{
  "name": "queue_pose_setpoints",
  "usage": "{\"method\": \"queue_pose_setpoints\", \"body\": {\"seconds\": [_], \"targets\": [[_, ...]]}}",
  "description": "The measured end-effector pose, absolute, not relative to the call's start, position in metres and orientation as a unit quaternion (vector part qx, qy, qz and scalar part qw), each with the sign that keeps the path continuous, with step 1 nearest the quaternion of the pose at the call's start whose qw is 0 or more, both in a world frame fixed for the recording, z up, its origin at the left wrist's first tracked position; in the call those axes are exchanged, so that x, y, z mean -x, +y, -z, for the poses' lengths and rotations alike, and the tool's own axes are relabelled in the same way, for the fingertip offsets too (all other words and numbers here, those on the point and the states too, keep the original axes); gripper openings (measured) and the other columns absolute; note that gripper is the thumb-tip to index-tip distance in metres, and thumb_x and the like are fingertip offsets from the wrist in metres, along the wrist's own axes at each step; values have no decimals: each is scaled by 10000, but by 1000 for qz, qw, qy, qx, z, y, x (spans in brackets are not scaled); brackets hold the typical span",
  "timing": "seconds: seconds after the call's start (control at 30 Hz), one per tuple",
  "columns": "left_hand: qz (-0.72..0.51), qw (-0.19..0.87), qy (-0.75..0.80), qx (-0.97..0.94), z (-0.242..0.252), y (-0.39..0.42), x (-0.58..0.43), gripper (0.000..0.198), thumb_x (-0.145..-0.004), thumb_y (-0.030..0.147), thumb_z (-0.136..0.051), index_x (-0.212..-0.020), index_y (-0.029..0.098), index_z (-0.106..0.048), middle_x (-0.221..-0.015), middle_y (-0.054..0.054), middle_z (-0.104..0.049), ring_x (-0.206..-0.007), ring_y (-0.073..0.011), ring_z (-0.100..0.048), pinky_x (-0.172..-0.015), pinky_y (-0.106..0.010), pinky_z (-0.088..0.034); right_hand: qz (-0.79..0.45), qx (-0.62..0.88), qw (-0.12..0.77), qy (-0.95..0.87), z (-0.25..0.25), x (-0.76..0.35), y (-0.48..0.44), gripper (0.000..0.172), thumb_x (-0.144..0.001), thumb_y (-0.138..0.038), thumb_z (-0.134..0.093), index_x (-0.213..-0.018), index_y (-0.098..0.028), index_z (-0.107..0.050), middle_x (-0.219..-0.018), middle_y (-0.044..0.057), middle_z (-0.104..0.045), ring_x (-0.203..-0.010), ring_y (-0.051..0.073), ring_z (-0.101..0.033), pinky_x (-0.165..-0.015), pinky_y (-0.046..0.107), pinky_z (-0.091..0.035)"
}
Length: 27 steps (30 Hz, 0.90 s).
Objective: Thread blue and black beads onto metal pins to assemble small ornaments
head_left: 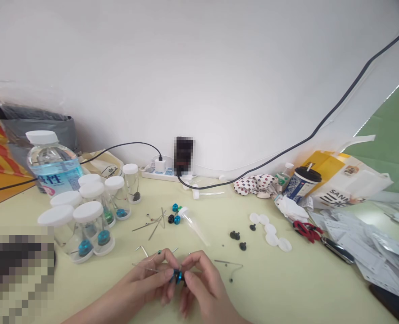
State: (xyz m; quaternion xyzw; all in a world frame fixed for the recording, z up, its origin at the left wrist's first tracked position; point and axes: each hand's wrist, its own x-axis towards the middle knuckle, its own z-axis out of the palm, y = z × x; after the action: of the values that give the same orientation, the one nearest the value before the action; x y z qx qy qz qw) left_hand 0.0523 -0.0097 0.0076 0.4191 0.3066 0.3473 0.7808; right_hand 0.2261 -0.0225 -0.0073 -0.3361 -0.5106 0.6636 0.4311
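Observation:
Low in the middle of the head view, my left hand (148, 283) and my right hand (202, 283) meet in a pinch. Between the fingertips is a small shiny blue round metal part (177, 276) with a dark piece on its right side. My left fingers grip its left side, and my right fingers close on the dark end. A thin bent metal wire (142, 267) runs out leftward past my left fingers. Beyond the hands lie several small blue and black round parts (177, 219) and thin metal rods (150, 233). To the right, black knob-like pieces (242, 246) lie loose.
Several capped clear jars (93, 225) holding blue and green parts stand left, before a large water bottle (56, 166). A clear tube (194, 227) lies ahead. White discs (271, 238), red-handled pliers (307, 231), a lidded cup (301, 184) and plastic packets (364, 247) are right.

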Motion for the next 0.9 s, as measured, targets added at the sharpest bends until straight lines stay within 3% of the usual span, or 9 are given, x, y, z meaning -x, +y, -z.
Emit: {"method": "queue_pose_setpoints", "body": {"seconds": [0.2,0.9], "targets": [[-370,773,309,-411,-7,-12,-54,108,-868,277,-576,-834,175,-589,-606,-2,-591,-578,-117,-501,-546,-239,-316,-670,346,429,-497,10,-227,-24,509,-716,-611,-639,-933,-181,-475,-599,-32,-535,-466,80,-441,-454,208,-377],[-358,775,296,-427,-7,-11,-54,111,-874,285,-566,-829,185,-586,-597,-9,-623,-573,-130,-521,-553,-246,-325,-664,334,427,-516,5,-225,-21,451,-821,-619,-505,-845,-171,-457,-595,-20,-541,-367,48,-403,-372,169,-302]]}}
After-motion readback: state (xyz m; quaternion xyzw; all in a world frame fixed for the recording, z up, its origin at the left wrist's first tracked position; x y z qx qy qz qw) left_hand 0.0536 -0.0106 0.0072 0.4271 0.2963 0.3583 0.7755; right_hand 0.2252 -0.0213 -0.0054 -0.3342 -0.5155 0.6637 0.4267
